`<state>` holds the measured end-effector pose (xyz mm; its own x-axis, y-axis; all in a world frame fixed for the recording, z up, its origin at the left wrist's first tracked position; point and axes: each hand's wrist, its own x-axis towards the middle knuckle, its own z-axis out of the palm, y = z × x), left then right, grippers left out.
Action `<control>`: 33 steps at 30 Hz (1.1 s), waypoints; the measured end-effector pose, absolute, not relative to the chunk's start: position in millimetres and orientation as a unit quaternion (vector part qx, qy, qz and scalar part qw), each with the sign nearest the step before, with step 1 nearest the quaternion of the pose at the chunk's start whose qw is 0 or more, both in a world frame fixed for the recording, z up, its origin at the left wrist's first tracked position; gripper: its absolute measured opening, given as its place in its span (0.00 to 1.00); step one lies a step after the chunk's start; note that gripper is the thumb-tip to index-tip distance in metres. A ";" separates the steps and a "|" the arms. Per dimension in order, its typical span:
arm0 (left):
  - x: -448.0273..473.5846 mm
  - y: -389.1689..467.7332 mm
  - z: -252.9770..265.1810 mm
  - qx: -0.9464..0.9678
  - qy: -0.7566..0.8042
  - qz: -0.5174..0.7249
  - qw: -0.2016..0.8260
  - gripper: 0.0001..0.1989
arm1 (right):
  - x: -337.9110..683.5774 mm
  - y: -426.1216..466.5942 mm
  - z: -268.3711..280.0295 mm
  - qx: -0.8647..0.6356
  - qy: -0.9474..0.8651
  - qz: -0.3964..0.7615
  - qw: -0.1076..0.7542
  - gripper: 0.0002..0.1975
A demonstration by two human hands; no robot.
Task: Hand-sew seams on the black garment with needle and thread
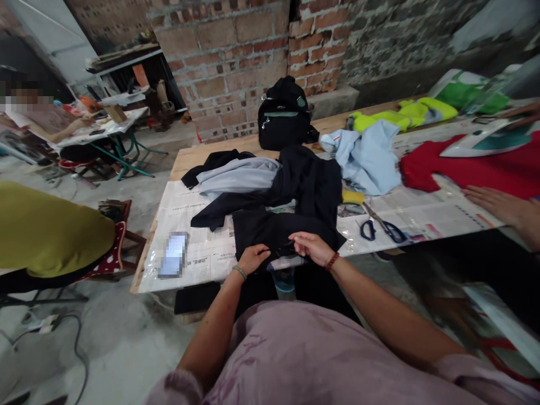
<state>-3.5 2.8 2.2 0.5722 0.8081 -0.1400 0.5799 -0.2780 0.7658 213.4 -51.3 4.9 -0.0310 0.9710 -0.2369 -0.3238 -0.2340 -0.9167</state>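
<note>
A dark garment (274, 228) lies at the near table edge, its rest bunched farther back. My left hand (253, 258), with a green bead bracelet, pinches the garment's near edge between thumb and fingers. Close to it on the right, my right hand (313, 247), wearing a red bracelet, is closed in a pinch just over the same edge. Whatever sits between those fingertips is too small to make out. Scissors (382, 222) with dark blue handles lie to the right, beside a yellow spool-like item (352, 197). Grey cloth (238, 174) lies among the dark fabric.
A phone (173, 255) lies on the newspaper-covered table (202, 264). Behind stand a black backpack (284, 115), light blue cloth (367, 157) and a neon-yellow garment (405, 114). At right, another person's hands work an iron (485, 138) on red cloth (485, 169). Other people sit at left.
</note>
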 end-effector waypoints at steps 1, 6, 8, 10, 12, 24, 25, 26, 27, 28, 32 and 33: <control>-3.6 2.7 2.4 0.786 0.441 0.140 0.409 0.14 | 212.0 -51.8 4.0 -0.472 -0.348 0.630 0.509 0.13; -3.2 0.9 5.3 0.781 0.440 0.144 0.418 0.14 | 208.0 -50.7 4.3 -0.461 -0.320 0.654 0.507 0.14; -3.3 0.2 5.6 0.776 0.441 0.144 0.427 0.14 | 206.2 -48.7 5.4 -0.465 -0.309 0.657 0.507 0.15; -3.7 -0.2 4.7 0.773 0.440 0.147 0.432 0.13 | 203.6 -45.9 5.7 -0.469 -0.314 0.657 0.499 0.15; -4.3 -0.3 2.8 0.772 0.438 0.153 0.434 0.13 | 200.5 -42.7 4.7 -0.473 -0.326 0.654 0.492 0.15; -5.1 -0.6 1.5 0.774 0.427 0.166 0.437 0.12 | 193.9 -36.5 5.3 -0.455 -0.347 0.671 0.470 0.14; -5.1 -0.7 1.8 0.774 0.426 0.166 0.438 0.12 | 193.4 -36.7 6.2 -0.454 -0.347 0.677 0.464 0.14; -5.2 -0.7 1.8 0.774 0.426 0.166 0.438 0.12 | 192.8 -36.9 7.0 -0.454 -0.347 0.682 0.457 0.14; -5.3 -0.7 1.6 0.774 0.426 0.166 0.438 0.13 | 192.0 -36.9 7.7 -0.454 -0.346 0.685 0.452 0.14; -5.3 -0.6 1.3 0.774 0.426 0.165 0.438 0.13 | 191.0 -36.9 8.1 -0.454 -0.345 0.689 0.447 0.14; -5.6 -0.5 -0.8 0.775 0.425 0.170 0.436 0.13 | 187.2 -36.2 7.5 -0.456 -0.335 0.691 0.450 0.14; -5.7 -0.5 -1.1 0.775 0.426 0.170 0.435 0.13 | 186.6 -36.0 6.4 -0.456 -0.334 0.689 0.453 0.15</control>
<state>-5.7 -0.5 -1.1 0.5802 0.8074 -0.1068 0.5122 -0.2598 0.8186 186.6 -36.0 6.4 -0.1734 0.9295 -0.3256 -0.3195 -0.3658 -0.8741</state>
